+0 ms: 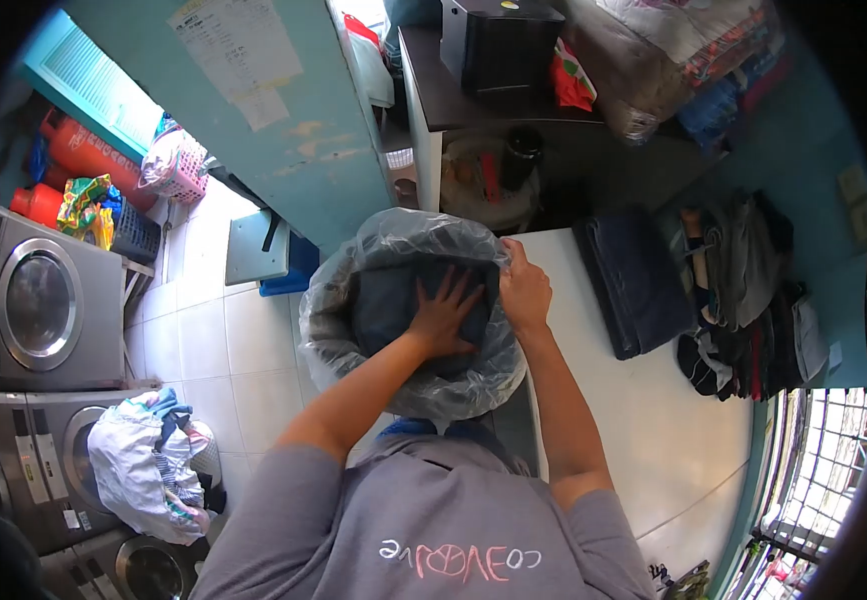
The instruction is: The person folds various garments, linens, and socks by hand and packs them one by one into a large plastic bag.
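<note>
In front of me is a clear plastic bag (328, 340), its mouth spread wide in a round shape. Dark blue-grey folded cloth (381, 300) lies inside it. My left hand (443, 318) rests on this cloth with its fingers spread. At the right side of the bag's mouth, my right hand (525, 288) has its fingers closed on the plastic edge. Right of that hand, a folded dark cloth (633, 285), like a towel, lies on the white table (593, 400). What supports the bag from below is hidden.
Front-loading washers (38, 300) line the left side, near a heap of laundry (143, 460). A blue bin (293, 265) stands behind the bag. Clothes (743, 270) are piled or hung at the right. A dark shelf (423, 80) holds a black box (503, 45).
</note>
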### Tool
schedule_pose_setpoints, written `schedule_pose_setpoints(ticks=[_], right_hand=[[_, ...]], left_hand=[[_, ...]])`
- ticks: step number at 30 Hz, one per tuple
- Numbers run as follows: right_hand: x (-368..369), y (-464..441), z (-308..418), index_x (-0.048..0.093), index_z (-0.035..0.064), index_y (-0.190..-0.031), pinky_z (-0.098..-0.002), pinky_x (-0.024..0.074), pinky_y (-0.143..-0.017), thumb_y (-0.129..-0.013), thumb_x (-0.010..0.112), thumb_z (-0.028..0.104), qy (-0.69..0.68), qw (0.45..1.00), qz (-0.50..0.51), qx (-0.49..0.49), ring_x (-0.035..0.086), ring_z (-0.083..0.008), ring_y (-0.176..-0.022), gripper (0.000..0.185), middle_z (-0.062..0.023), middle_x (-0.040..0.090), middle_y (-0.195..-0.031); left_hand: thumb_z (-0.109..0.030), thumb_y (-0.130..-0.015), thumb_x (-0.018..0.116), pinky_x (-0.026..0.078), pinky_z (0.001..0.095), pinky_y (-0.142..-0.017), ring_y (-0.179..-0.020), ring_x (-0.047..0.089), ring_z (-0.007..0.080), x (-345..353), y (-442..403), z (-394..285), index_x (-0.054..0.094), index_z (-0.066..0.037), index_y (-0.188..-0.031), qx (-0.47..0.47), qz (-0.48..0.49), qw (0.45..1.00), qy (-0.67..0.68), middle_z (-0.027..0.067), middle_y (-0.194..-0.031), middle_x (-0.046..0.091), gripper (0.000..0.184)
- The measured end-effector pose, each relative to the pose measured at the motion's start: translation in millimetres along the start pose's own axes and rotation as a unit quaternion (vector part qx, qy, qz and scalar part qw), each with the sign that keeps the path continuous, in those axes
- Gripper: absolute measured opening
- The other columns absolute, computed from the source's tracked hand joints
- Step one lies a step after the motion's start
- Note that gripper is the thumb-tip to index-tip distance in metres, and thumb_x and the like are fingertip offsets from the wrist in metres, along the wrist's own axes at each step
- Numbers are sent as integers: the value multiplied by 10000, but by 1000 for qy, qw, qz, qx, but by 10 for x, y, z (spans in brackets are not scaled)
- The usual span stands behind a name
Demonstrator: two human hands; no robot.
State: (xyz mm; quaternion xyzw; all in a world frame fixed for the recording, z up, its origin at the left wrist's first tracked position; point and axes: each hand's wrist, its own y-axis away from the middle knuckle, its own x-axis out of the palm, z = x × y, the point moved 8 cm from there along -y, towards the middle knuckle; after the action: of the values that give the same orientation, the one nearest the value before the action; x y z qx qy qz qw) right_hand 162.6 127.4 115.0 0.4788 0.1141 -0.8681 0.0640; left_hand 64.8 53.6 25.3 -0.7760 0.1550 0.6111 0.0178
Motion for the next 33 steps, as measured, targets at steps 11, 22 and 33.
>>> schedule_pose_setpoints(ticks=[11,22,33], right_hand=[[-618,256,863,506,71,-1162,-387,459,-779,-793,611,288,39,955,-128,-265,530,-297,-974,441,-112,571,-1010],[1312,870,1269,241,223,-1414,-684,70,-1009,-606,657,612,112,801,374,-454,41,-305,-1382,989,-53,81,-1504],[1426,860,1103,281,193,-1400,-643,111,-1024,-662,581,644,77,830,320,-450,120,-320,-1369,915,-96,169,-1482]], left_hand=[[-185,-757,648,329,428,-989,-1168,425,345,-1453,826,541,483,-68,-1198,-104,-349,928,81,142,-1276,454,484],[-288,-750,628,472,471,-718,-832,601,383,-648,1570,1702,532,-64,-965,-468,-132,869,90,158,-894,625,325],[-303,-776,618,464,469,-677,-792,602,378,-804,1460,1694,521,-29,-942,-336,-123,932,57,179,-853,631,335]])
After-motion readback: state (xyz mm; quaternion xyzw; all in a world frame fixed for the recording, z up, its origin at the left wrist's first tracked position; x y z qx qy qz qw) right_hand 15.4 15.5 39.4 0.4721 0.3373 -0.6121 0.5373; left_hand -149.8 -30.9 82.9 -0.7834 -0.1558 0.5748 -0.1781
